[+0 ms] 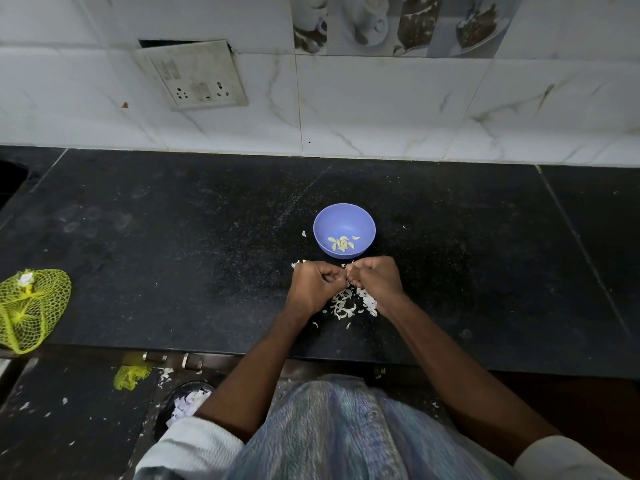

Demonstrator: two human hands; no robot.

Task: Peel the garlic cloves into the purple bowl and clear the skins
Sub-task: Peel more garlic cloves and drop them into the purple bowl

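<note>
Both hands (346,282) curled, pinching small garlic clove between them; pale peeled cloves (343,243) in purple bowl (344,220).

purple bowl (344,216) with peeled cloves (342,243)

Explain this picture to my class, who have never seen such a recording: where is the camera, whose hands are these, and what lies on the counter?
There is no machine here. A person wears a camera on the head, looking down at their own hands. The left hand and right hand meet over the black counter, pinching something small between the fingertips, probably a garlic clove, though it is mostly hidden. Just beyond them stands the purple bowl holding peeled cloves. Loose white skins lie under the hands. A yellow net bag sits far left.
</note>
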